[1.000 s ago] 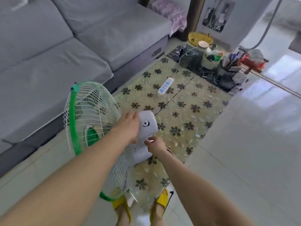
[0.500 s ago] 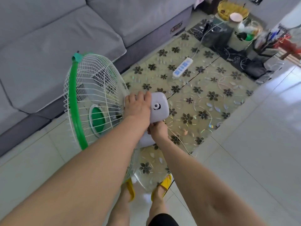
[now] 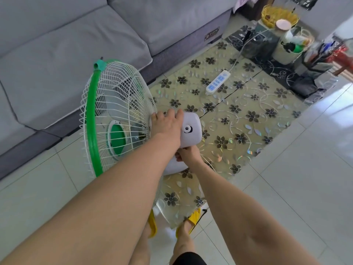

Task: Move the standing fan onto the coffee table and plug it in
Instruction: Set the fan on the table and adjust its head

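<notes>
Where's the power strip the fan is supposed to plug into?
The white power strip lies on the flower-patterned coffee table, toward its far end, ahead and right of the fan, near the grey sofa.

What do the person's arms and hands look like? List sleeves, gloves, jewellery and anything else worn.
Both forearms are bare up to the frame edge; no sleeves show. The left hand and right hand wear no gloves, and no rings, watch or bracelets are visible. No markings show on either arm. Lower down, the feet wear yellow slippers, and a dark garment edge shows at the bottom of the view.
</notes>
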